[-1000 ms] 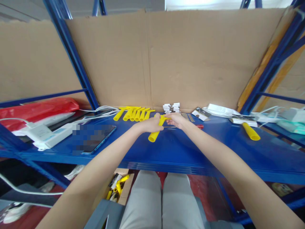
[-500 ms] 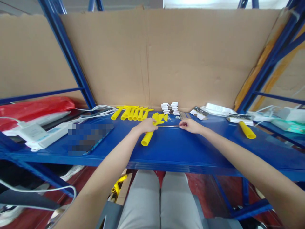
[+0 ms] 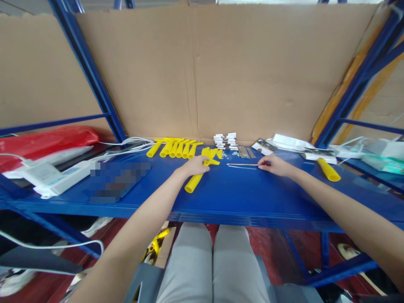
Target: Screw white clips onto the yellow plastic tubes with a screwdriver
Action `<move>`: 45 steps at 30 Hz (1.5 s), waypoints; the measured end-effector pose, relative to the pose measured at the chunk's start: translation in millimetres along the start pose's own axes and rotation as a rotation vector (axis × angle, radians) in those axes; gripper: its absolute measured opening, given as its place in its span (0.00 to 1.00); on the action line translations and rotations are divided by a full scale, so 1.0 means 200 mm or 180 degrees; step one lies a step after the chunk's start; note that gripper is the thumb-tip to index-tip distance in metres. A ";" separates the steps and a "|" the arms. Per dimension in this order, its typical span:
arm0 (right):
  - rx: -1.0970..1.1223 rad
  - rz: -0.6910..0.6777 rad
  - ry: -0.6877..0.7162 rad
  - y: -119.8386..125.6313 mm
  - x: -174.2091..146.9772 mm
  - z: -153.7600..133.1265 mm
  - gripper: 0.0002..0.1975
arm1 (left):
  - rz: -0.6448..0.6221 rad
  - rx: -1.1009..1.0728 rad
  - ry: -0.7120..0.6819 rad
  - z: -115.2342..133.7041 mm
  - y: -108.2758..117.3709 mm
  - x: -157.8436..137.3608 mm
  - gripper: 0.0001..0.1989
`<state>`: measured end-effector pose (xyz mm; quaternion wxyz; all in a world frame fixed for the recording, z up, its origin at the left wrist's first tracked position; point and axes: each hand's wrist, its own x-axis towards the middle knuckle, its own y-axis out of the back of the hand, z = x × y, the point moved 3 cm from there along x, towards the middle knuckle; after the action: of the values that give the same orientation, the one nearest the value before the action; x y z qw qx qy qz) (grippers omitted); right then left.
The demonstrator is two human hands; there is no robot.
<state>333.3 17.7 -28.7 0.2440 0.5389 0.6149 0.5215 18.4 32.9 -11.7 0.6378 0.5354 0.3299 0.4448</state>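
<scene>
My left hand is closed round a yellow plastic handle, a tube with a slanted head, lying low over the blue shelf. Between the fingertips of my right hand is a thin metal rod-like tool pointing left at the yellow handle, its tip apart from it. A second pale line runs under the tool; I cannot tell if that is another prong or a reflection. Small yellow wedge-shaped pieces lie just behind my left hand. Tiny white bits are scattered beside them.
Several yellow handles stand in a row at the back. White-and-black cards are stacked by the cardboard wall. Flat strips lie near them. Another yellow tube lies right; a power strip lies left. Blue posts frame both sides.
My right hand has moved right, drawing the thin tool away from the yellow handle. My left hand stays on the handle, whose near end has shifted slightly left.
</scene>
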 end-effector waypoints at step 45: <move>0.1198 0.0006 -0.2701 0.06 0.31 0.03 0.12 | -0.0245 -0.0123 -0.0526 -0.01 0.05 -0.03 0.32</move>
<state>323.7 75.3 -3.9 0.3716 0.7401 0.5441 0.1345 12.4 28.1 -2.8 0.6897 0.5447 0.2879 0.3805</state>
